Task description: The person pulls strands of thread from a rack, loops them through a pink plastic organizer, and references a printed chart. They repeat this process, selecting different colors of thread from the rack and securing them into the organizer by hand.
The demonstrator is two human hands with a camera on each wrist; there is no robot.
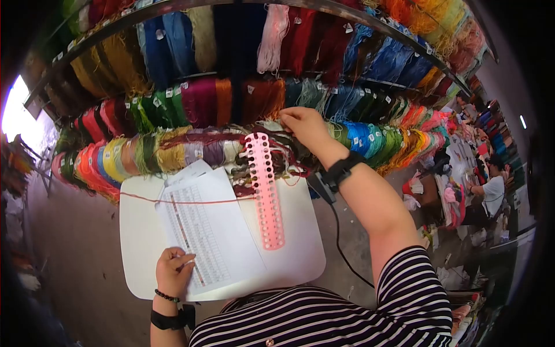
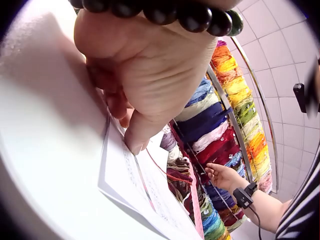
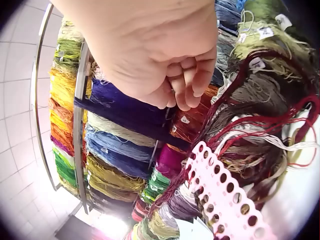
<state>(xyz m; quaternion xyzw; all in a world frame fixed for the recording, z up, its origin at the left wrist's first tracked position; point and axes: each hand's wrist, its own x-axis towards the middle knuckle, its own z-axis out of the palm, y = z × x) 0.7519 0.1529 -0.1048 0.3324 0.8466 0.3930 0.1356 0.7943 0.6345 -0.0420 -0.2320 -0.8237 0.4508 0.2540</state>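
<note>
My left hand (image 1: 173,269) pinches the left edge of the printed sheets (image 1: 214,231), its thumb lying on the print in the left wrist view. On the sheets, rows of a chart show. A pink card (image 1: 272,214) with two rows of punched holes lies to their right, and strands of thread are looped through its upper holes. My right hand (image 1: 303,124) is raised beyond the card, before the hanging thread hanks (image 1: 266,95). Its fingers (image 3: 190,90) are curled with the tips close to the thumb; I cannot tell whether they hold a fine strand.
A white board (image 1: 139,231) lies under the sheets. One reddish thread (image 1: 202,202) crosses the sheets toward the card. Tagged hanks in many colours hang from metal rails (image 1: 173,8). Another person (image 1: 494,188) sits among piles at the far right. A black cable (image 1: 341,237) trails from the right wrist.
</note>
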